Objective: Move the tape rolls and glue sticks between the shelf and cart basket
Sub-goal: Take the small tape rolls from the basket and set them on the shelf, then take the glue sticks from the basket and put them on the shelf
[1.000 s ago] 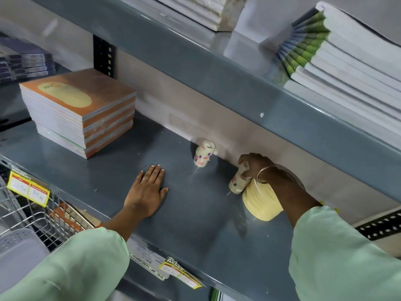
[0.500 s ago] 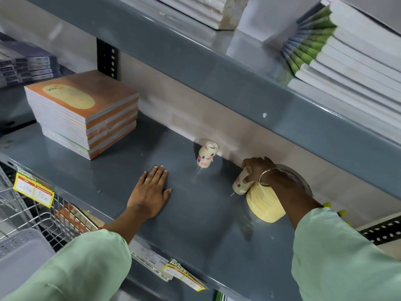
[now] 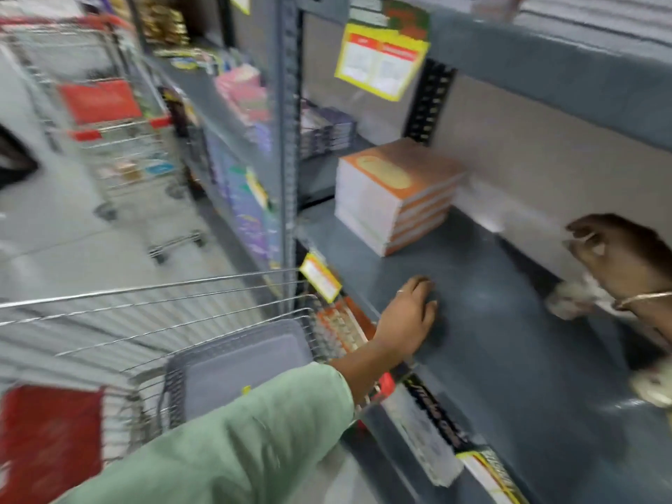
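The whole view is motion-blurred. My left hand (image 3: 411, 314) lies flat, fingers apart, on the grey shelf (image 3: 491, 343) near its front edge. At the right edge my right hand (image 3: 622, 256) hovers by the back wall, its fingers curled around a small pale tape roll (image 3: 587, 243). Another small pale roll (image 3: 571, 298) sits on the shelf just below that wrist. A larger yellowish tape roll (image 3: 652, 389) lies further right, cut by the frame edge. The wire cart basket (image 3: 145, 296) stands left of the shelf, below my left arm.
A stack of orange-covered notebooks (image 3: 396, 194) sits on the shelf to the left of my hands. A grey plastic tray (image 3: 240, 358) lies in the basket. A second cart (image 3: 120, 140) stands down the aisle. An upper shelf (image 3: 545, 56) overhangs.
The view has swung left, bringing the cart basket and aisle into sight. My right hand has shifted along the back wall. My left hand stays flat on the shelf.
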A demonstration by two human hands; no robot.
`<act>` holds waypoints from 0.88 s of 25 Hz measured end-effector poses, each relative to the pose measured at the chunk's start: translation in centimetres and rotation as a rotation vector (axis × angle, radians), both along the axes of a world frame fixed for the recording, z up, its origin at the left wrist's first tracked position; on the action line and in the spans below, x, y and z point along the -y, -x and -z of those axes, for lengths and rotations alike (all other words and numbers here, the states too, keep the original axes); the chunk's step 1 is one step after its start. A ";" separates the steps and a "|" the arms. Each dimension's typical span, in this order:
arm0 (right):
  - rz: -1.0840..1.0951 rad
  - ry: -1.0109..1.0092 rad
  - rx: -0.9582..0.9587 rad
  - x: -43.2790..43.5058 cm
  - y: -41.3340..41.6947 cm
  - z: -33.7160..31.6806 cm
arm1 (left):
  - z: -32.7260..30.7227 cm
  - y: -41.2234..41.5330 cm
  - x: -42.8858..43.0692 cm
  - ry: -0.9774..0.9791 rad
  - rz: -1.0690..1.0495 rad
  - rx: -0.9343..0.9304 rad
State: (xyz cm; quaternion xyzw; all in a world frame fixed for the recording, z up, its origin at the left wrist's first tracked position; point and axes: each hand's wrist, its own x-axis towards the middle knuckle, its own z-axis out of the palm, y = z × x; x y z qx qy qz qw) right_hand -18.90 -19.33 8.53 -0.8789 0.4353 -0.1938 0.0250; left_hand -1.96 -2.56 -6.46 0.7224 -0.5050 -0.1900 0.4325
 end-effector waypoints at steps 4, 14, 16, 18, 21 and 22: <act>-0.316 0.076 0.299 -8.0 -14.1 0.5 | -0.2 -8.9 -8.9 0.094 -0.266 0.028; -0.545 -0.769 -0.112 -30.4 -33.8 25.9 | 16.1 -19.0 -30.6 -0.741 -0.713 -0.335; -0.460 -0.948 -0.340 -33.0 -33.5 32.0 | 19.3 -18.1 -32.0 -0.835 -0.681 -0.408; -0.403 -1.020 -0.474 -35.2 -33.0 37.9 | 22.7 -17.9 -32.6 -0.868 -0.723 -0.447; -0.311 -1.044 -0.558 -37.3 -32.5 43.5 | 26.4 -18.4 -32.8 -0.866 -0.795 -0.479; -0.291 -1.035 -0.569 -37.8 -32.6 45.0 | 27.8 -18.5 -32.8 -0.854 -0.813 -0.498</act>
